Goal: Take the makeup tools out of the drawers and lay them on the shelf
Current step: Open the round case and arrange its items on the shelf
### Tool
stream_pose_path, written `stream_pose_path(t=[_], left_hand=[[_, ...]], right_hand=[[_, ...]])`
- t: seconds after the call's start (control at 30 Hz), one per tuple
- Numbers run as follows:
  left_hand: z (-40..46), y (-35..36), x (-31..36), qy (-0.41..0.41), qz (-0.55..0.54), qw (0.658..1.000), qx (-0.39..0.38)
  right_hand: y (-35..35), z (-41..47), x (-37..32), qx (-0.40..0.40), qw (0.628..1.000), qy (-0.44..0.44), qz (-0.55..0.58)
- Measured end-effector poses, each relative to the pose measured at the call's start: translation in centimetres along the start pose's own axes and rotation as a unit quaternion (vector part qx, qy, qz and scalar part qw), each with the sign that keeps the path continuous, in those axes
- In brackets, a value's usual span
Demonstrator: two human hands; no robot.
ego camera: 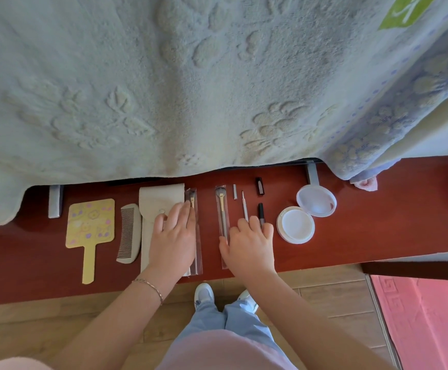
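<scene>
Head view: the red shelf [377, 236] carries a row of makeup tools. From its left end: yellow hand mirror [89, 228], comb [129, 233], beige pouch [153, 209], two brushes in clear sleeves [193, 201] [221, 209], a thin white stick [244, 206], a black tube [260, 212], and an open white compact [307, 213] toward the right end, its base showing a white pad. The left hand [173, 236] lies flat, fingers spread, over pouch and first sleeve, gripping nothing. The right hand [249, 247] lies flat and open at the front edge, fingertips touching the second sleeve, stick and tube.
</scene>
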State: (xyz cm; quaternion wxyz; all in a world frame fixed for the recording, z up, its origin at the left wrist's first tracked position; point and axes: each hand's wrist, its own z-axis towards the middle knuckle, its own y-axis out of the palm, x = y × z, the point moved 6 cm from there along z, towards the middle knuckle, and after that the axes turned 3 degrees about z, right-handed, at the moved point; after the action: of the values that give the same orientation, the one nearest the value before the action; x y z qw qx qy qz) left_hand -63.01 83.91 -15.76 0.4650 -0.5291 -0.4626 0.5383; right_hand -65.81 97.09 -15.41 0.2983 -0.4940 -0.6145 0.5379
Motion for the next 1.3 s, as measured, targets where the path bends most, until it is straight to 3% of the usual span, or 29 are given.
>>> stream_pose_path(t=[0.47, 0.63, 0.8, 1.0, 1.3], left_hand=[[1.0, 0.5, 2.1, 0.021, -0.052, 0.998, -0.008], [0.7, 0.1, 1.5, 0.003, -0.079, 0.997, 0.021], [-1.9, -0.3, -1.7, -0.061, -0.086, 0.994, 0.007], [-7.2, 0.8, -4.1, -0.115, -0.106, 0.987, -0.023], [-7.6, 2.0, -3.4, -0.106, -0.11, 0.985, -0.083]], right_hand=[[-0.2, -0.1, -0.8, -0.032, 0.999, -0.037, 0.006], [-0.6, 0.0, -1.2, 0.041, 0.998, -0.045, 0.004], [-0.8, 0.1, -4.5, 0.096, 0.981, -0.162, 0.058], [1.9, -1.4, -9.8, 0.029, 0.954, -0.297, 0.02], [3.8, -1.6, -9.6, -0.014, 0.952, -0.301, -0.063]])
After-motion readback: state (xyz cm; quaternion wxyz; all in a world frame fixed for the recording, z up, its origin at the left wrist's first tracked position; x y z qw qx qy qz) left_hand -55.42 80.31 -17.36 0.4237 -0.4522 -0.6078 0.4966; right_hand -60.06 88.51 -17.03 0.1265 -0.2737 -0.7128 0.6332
